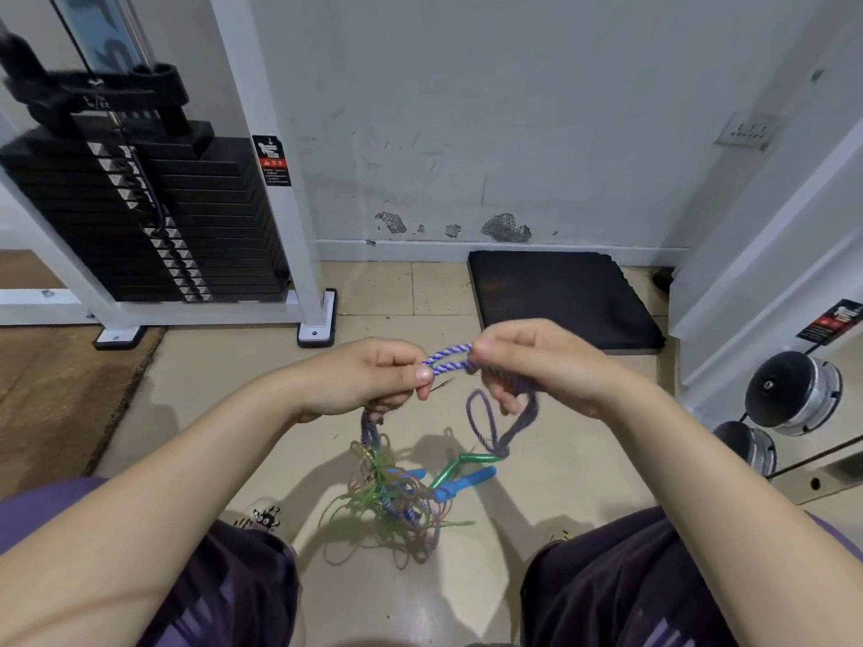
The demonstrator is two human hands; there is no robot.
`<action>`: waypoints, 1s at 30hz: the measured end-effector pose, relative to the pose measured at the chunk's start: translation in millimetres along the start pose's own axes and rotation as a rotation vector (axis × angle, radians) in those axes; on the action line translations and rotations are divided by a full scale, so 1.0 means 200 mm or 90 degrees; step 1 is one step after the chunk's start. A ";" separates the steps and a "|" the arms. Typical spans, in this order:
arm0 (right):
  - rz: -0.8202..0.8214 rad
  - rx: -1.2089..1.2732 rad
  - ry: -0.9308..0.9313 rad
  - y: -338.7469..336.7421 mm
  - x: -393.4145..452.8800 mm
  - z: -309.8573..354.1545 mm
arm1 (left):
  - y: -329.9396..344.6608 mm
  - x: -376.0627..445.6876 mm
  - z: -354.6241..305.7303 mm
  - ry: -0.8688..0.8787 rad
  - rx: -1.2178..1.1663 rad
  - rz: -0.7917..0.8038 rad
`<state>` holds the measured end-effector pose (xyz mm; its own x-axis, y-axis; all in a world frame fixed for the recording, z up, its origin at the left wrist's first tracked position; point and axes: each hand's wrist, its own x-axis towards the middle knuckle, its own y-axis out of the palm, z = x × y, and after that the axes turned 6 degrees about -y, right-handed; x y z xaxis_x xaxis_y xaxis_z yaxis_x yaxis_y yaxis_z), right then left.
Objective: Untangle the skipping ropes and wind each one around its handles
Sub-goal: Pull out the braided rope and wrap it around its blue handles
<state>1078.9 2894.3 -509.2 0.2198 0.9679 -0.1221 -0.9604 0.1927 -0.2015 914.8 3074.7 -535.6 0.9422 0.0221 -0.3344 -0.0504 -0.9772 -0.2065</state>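
Head view, rope: a braided purple-and-white cord [447, 359], doubled into a short loop, held above the floor.
Left hand [373, 380]: thumb and fingers pinch the loop's left end.
Right hand [523, 361]: fingers curled round the right end; purple loops dangle below.
Tangle [392, 502]: thin glossy green and brownish cords, heaped on the near floor between the knees.
Handles [467, 478]: smooth blue and green plastic sticks, right of the heap.
Far right: a flat black mat [560, 301].

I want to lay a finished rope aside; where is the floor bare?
Bare tile lies between the left hand and the weight machine, and right of the blue handles toward the dumbbells. Between the knees the rope tangle crowds it.
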 end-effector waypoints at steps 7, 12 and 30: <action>0.041 -0.046 -0.009 0.10 0.03 -0.01 | 0.02 0.01 -0.01 0.005 0.051 0.069; -0.032 0.240 -0.126 0.03 0.02 0.03 | -0.02 0.02 0.11 -0.113 0.286 0.067; 0.009 0.005 -0.033 0.13 0.05 -0.02 | 0.00 0.03 0.06 -0.038 0.253 -0.009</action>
<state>1056.9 2908.8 -518.8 0.1978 0.9775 -0.0736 -0.9645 0.1807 -0.1925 916.3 3077.2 -547.7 0.9236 0.0580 -0.3790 -0.1733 -0.8186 -0.5476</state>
